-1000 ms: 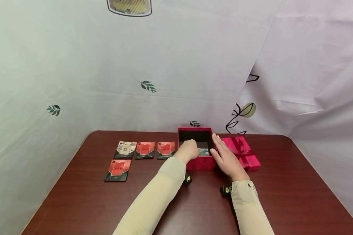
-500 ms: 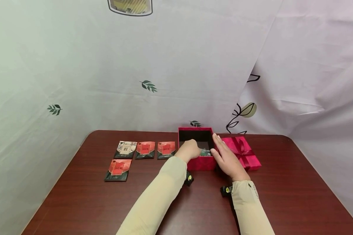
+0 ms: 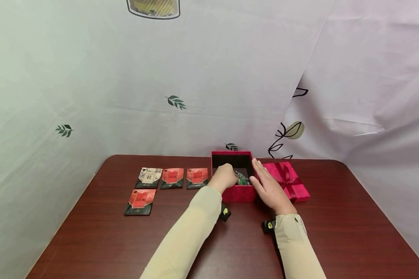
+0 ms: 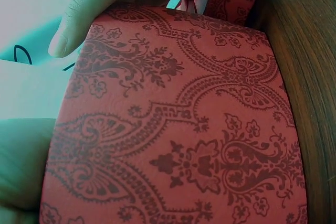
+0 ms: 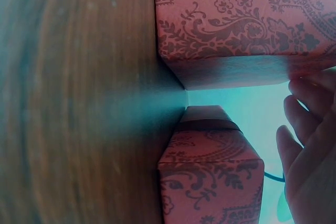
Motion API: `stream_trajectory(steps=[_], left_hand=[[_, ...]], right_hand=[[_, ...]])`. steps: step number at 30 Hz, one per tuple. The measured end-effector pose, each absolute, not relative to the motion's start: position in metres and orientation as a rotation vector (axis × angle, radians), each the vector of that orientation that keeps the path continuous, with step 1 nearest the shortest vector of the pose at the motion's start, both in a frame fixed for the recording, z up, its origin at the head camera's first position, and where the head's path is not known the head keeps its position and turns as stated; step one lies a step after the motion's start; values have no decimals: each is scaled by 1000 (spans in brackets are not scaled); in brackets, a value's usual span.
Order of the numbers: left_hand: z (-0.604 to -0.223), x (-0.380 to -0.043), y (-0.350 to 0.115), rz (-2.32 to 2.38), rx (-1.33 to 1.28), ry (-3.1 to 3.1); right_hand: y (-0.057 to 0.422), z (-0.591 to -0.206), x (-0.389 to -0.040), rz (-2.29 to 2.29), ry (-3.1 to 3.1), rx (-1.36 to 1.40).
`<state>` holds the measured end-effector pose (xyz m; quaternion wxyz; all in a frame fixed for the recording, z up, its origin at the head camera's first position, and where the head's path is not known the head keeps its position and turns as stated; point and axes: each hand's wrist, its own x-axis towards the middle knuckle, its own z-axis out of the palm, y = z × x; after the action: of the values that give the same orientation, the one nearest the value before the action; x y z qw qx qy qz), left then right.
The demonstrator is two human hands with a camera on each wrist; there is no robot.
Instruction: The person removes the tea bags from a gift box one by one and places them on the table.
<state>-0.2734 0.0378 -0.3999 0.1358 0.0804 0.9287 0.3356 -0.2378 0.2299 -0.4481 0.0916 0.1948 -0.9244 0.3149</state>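
Note:
A red patterned gift box [image 3: 238,194] stands uncovered at the back of the table, its inside black. My left hand [image 3: 224,177] reaches over the front wall into it, knuckles up, fingertips hidden inside. Right beside those knuckles a green patterned packet [image 3: 243,179] lies tilted in the box; I cannot tell whether the fingers pinch it. In the left wrist view, part of the left hand [image 4: 21,166] shows at the box's edge. My right hand [image 3: 270,190] rests along the box's right wall, fingers straight; the right wrist view has its fingers [image 5: 302,114] beside that wall.
The red lid [image 3: 300,190] with its ribbon bow [image 3: 288,179] lies right of the box. On the left are a cream packet [image 3: 149,177] and three red packets [image 3: 139,201] on the brown table [image 3: 101,240]. A pale printed curtain [image 3: 209,77] hangs behind.
The green packet inside the box has shifted and tilted beside the left hand. The left hand has moved only slightly; the right hand keeps its place at the wall.

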Motion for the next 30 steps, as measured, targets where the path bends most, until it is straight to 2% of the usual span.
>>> stream_trajectory(steps=[18,30], left_hand=[[-398,-264,38,1209,157,2761],[-400,-260,33,1440,204,2860]], right_hand=[[230,-450,-239,940,-2713,592],[229,-450,-238,953,-2730,584]])
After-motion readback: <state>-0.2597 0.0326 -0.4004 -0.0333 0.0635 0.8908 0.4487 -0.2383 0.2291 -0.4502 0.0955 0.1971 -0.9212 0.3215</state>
